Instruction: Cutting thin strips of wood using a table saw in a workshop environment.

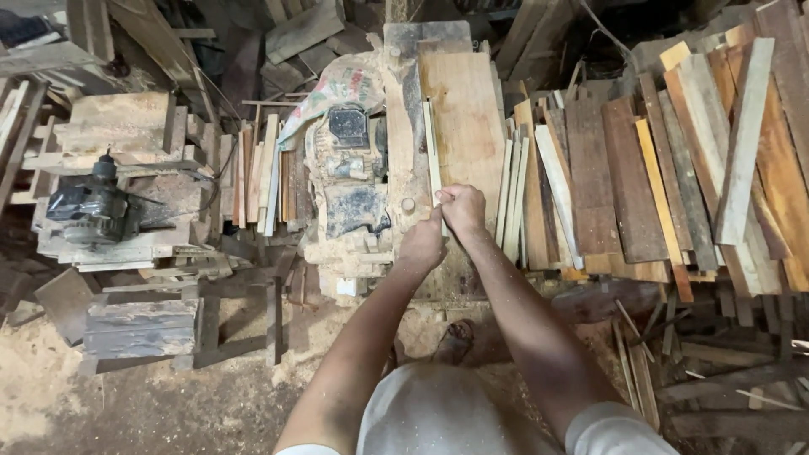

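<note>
Gripping a thin slat [433, 156] at its near end, right hand [463, 208] closed on it, left hand [422, 244] fisted just beside, slat lying lengthwise on the machine table [463, 118], planks [674, 168] stacked right.

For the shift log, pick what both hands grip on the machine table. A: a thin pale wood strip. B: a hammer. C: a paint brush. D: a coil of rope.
A: the right hand and left hand close around a thin pale wood strip lying along the machine table.
</note>
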